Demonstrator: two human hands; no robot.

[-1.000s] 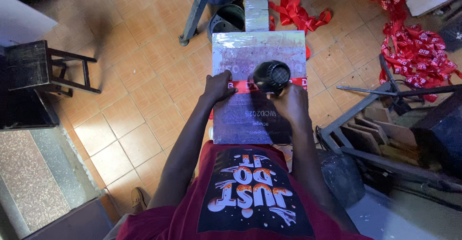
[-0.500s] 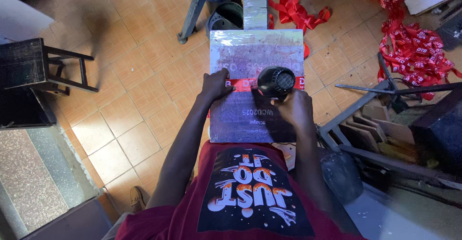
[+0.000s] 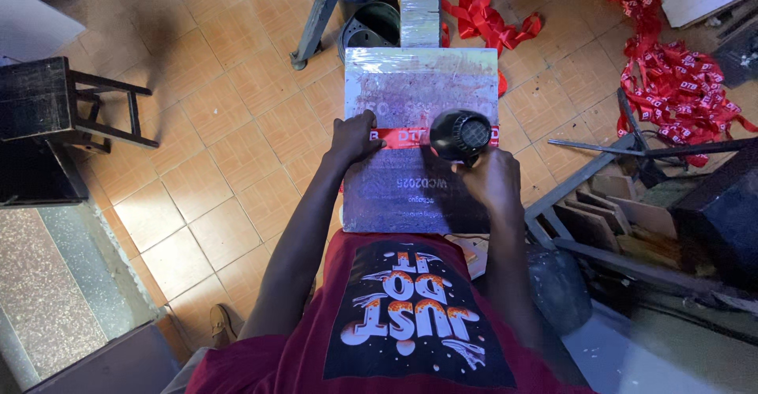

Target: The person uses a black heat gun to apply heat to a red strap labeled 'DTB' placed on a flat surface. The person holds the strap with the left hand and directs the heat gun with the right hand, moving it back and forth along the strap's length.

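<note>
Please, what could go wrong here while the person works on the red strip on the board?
The black blower in the right hand sits close to the left hand pressing the red strip; if it blows hot air, fingers might be burned. The board rests on a narrow stand and could tip.

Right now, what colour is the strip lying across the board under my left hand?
Red with white lettering; the strip shows best in the head view.
</note>
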